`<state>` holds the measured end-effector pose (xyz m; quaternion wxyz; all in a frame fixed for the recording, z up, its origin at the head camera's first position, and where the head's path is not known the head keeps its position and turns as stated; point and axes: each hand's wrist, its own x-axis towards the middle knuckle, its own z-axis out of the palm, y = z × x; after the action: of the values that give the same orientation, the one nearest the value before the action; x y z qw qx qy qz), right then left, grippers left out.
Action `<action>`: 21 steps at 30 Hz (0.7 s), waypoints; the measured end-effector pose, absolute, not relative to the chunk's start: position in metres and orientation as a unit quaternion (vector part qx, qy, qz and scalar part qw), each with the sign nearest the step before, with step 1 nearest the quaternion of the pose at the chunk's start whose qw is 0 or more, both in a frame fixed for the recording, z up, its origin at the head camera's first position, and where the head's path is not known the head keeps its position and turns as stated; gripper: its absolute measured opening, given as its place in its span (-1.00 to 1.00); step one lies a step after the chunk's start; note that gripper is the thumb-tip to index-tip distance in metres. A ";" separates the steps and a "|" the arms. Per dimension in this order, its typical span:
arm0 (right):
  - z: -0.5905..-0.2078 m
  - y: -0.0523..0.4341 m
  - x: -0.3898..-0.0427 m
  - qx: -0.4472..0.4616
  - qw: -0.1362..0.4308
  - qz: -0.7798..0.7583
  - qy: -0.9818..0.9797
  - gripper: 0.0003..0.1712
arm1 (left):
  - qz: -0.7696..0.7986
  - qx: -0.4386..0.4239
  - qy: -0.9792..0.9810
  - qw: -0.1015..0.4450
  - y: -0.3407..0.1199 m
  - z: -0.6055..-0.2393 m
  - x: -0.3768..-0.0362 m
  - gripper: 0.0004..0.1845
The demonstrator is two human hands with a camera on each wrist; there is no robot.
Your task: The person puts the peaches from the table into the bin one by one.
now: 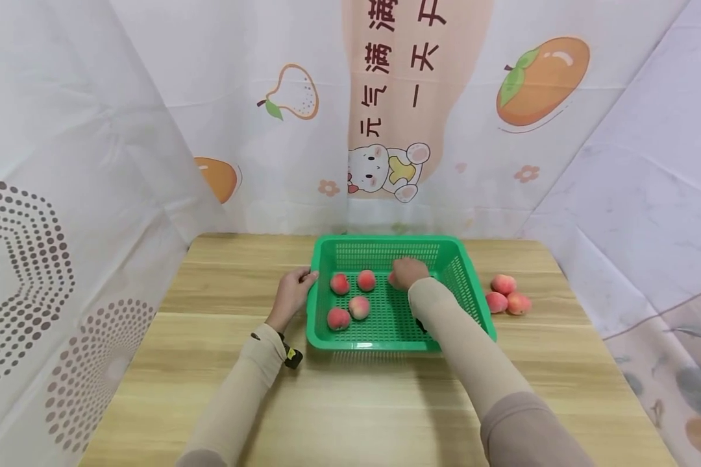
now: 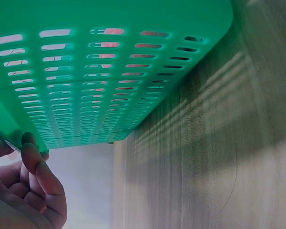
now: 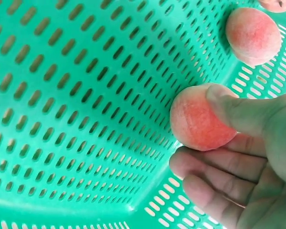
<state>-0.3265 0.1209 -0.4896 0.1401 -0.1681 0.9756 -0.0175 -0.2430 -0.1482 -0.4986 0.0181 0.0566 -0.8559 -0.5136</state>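
Note:
A green plastic basket (image 1: pixel 385 346) with slotted walls stands on the wooden table. At its left rim my left hand (image 1: pixel 292 295) pinches the edge between thumb and fingers; the left wrist view shows those curled fingers (image 2: pixel 45 183) by the rim. Inside the basket my right hand (image 1: pixel 410 272) holds a peach (image 3: pixel 200 119) with its thumb on top and fingers beneath, close to the far wall. Several more peaches lie in the left half of the basket, among them a pale pink one (image 1: pixel 359 307) and a redder one (image 1: pixel 338 318).
Three peaches (image 1: pixel 504 284) sit in a cluster on the table (image 1: pixel 222 363) just right of the basket. A printed white curtain (image 1: pixel 257 39) hangs behind the table's back edge, and patterned cloths flank both sides.

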 end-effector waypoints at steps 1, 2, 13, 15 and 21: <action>-0.491 0.121 -0.327 -0.169 0.143 -0.018 0.975 -0.72 | -0.514 0.059 -0.856 0.017 -0.149 -0.498 -0.243 -0.58; -0.491 0.121 -0.328 -0.171 0.143 -0.018 0.975 -0.70 | -0.514 0.058 -0.856 0.018 -0.149 -0.498 -0.243 -0.59; -0.485 0.126 -0.321 -0.154 0.130 -0.066 0.977 -0.62 | -0.508 0.060 -0.859 0.024 -0.148 -0.496 -0.244 -0.60; -0.487 0.127 -0.321 -0.152 0.137 -0.073 0.976 -0.60 | -0.505 0.057 -0.861 0.028 -0.148 -0.497 -0.244 -0.61; -0.493 0.130 -0.323 -0.155 0.134 -0.077 0.976 -0.61 | -0.508 0.061 -0.859 0.026 -0.146 -0.498 -0.244 -0.60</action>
<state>-0.3228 0.1296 -0.4930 0.1345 -0.1554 0.9756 -0.0771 -0.2435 -0.1465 -0.4978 0.0262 0.0614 -0.8589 -0.5078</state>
